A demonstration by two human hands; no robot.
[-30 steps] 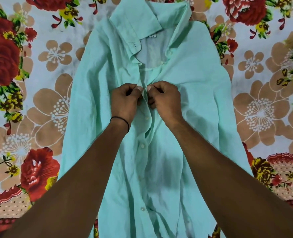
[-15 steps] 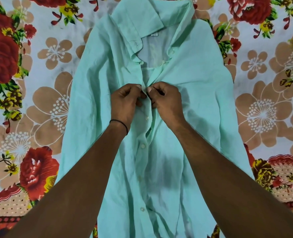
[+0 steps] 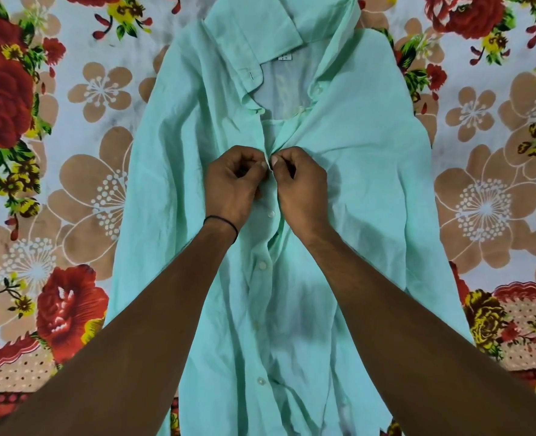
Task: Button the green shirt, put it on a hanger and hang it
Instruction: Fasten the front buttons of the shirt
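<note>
The green shirt (image 3: 348, 158) lies flat, front up, on a floral bedsheet, with its collar at the top and its hem running off the bottom edge. The neck is open above my hands. My left hand (image 3: 233, 184) pinches the left placket edge at chest height. Pressed against it from the right, my right hand (image 3: 301, 187) pinches the other edge. Both sets of fingertips meet at one point on the placket. Below them several white buttons (image 3: 262, 264) show down the front. No hanger is in view.
The floral bedsheet (image 3: 71, 190) spreads under the shirt on both sides, with red roses and tan flowers. The shirt's sleeves lie folded along its sides.
Both hands have stayed at the same spot on the placket, with the fingertips shifting slightly against each other. The shirt has not moved.
</note>
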